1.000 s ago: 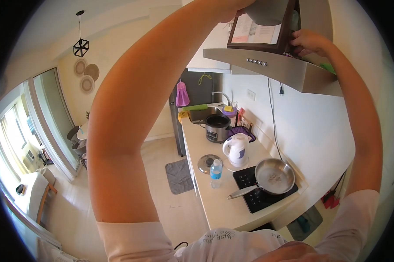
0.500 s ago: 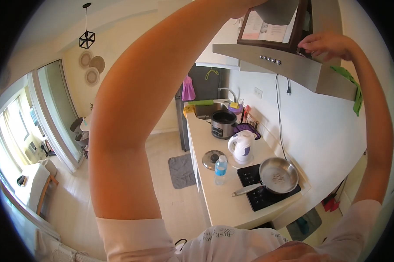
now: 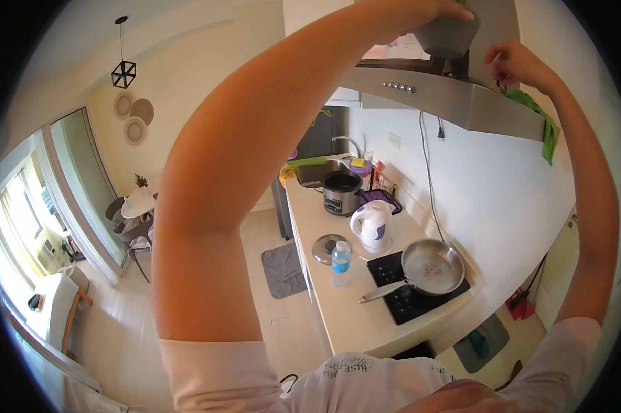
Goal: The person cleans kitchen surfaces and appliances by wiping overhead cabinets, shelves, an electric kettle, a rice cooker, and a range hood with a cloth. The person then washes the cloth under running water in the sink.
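Observation:
My left hand [image 3: 455,9] reaches up to the top of the view and is closed on the rim of a grey bowl-shaped container [image 3: 450,36]. The container is above the steel range hood [image 3: 441,100], in front of a framed sheet [image 3: 400,49]. To the right, my right hand [image 3: 520,65] is raised over the hood's top edge with its fingers curled together. Something small and dark shows by its fingertips, too small to name. Just below that hand a green cloth [image 3: 541,120] hangs over the hood's right end.
Below the hood, a steel frying pan [image 3: 432,267] sits on a black induction cooker [image 3: 400,303]. A white electric kettle [image 3: 372,227], a water bottle [image 3: 340,260], a lid [image 3: 329,249] and a slow cooker [image 3: 342,193] stand along the counter [image 3: 345,323]. A cord [image 3: 427,179] hangs down the wall.
The grey container has shifted right and slightly down with my left hand, covering more of the framed sheet. My right hand's fingers have curled in more. The whole view has turned slightly.

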Demonstrator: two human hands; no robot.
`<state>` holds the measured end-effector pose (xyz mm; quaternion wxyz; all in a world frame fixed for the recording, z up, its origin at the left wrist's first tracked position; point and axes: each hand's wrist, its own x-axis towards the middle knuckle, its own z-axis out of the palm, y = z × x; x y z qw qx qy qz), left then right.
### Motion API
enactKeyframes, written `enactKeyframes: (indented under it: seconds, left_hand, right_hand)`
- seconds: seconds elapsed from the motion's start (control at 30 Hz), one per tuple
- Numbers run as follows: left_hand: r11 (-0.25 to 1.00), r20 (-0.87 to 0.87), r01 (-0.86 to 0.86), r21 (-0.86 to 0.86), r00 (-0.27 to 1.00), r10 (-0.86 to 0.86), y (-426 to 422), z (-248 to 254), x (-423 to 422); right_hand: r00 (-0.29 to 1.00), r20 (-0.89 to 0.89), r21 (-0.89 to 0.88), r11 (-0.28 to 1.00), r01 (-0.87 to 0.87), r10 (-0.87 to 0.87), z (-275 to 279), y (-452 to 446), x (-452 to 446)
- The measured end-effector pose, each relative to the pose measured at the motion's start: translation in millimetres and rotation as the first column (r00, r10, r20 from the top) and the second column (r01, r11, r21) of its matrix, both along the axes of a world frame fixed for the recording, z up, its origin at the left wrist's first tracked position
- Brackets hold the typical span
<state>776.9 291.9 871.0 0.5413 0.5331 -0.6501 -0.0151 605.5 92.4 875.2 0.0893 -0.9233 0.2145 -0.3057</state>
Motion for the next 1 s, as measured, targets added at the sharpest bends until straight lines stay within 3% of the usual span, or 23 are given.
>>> enactKeyframes:
  seconds: [0.1,0.2,0.27,0.5,0.57,0.6,0.67,0.7,0.8,0.87,0.9,0.93,0.97,1.0]
  left_hand:
    - [0.994,0.028,-0.090,0.068,0.996,0.089,-9,-6,-13]
    - [0.994,0.075,-0.105,0.027,0.992,0.103,-31,-15,-14]
    - [0.991,0.090,-0.123,0.047,0.989,0.119,-44,-16,-13]
    - [0.991,-0.004,0.080,0.105,0.997,-0.080,-57,-22,-18]
    - [0.987,0.014,0.133,0.093,0.991,-0.134,-59,-24,-16]
    - [0.995,0.028,0.043,0.087,0.999,-0.045,-61,-23,-17]
    - [0.988,0.052,-0.138,0.075,0.989,0.135,-69,-23,-20]
    - [0.990,0.033,-0.121,0.069,0.992,0.119,-73,-24,-20]
    - [0.991,0.014,-0.111,0.081,0.994,0.110,-86,-24,-18]
    - [0.978,0.053,-0.165,0.127,0.986,0.160,-85,-22,-20]
    - [0.979,0.082,-0.189,0.072,0.980,0.183,-91,-24,-18]
    - [0.977,0.112,-0.211,0.013,0.972,0.208,-99,-27,-16]
    - [0.972,0.140,-0.229,-0.051,0.962,0.234,-101,-26,-18]
    - [0.966,0.156,-0.257,0.002,0.955,0.254,-101,-23,-17]
  right_hand:
    - [0.977,0.213,0.147,0.989,-0.004,-0.027,8,-5,-12]
    - [0.958,0.269,0.136,0.981,-0.141,0.100,15,-13,-26]
    - [0.955,0.281,0.070,0.990,-0.122,0.097,16,-11,-30]
    - [0.968,0.245,0.072,0.994,-0.078,0.058,16,-17,-22]
    - [0.946,0.299,0.049,0.988,-0.149,0.127,19,-30,-12]
    - [0.932,0.325,0.034,0.982,-0.184,0.163,22,-37,-10]
    - [0.826,0.545,0.118,0.962,-0.245,0.143,26,-15,-3]
    - [0.756,0.644,0.153,0.947,-0.281,0.120,27,-7,0]
    - [0.745,0.643,0.163,0.919,-0.358,0.176,40,-89,11]
    - [0.790,0.613,0.329,0.915,-0.234,-0.019,13,-65,18]
    - [0.802,0.587,0.407,0.898,-0.169,-0.114,2,-56,23]
    - [0.846,0.530,0.455,0.862,-0.223,-0.061,3,-95,35]
    - [0.843,0.537,0.487,0.822,-0.296,-0.015,-2,-80,34]
    - [0.838,0.545,0.519,0.773,-0.365,0.029,-16,-65,33]
